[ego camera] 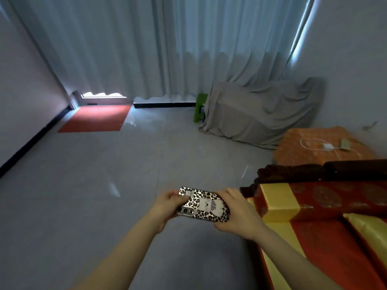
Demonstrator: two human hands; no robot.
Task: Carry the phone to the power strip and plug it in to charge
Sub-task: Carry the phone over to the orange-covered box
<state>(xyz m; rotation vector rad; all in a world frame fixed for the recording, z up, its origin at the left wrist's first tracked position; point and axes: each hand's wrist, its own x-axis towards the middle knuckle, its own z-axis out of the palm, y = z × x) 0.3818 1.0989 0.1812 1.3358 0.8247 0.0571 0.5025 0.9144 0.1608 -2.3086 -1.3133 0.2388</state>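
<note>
I hold a phone (204,205) in a leopard-print case with both hands, back side up, camera lenses toward the left. My left hand (167,208) grips its left end and my right hand (236,214) grips its right end, above the grey floor. Far right, on an orange-covered surface (303,151), lies a white charger block (326,146) with its white cable (307,142) looped beside a pale power strip (345,144).
A red and yellow bedspread (314,206) fills the lower right, with a dark headboard rail (314,170) behind it. A grey sheet covers furniture (261,114) by the curtains. A green object (200,110) stands beside it. A red mat (96,118) lies far left.
</note>
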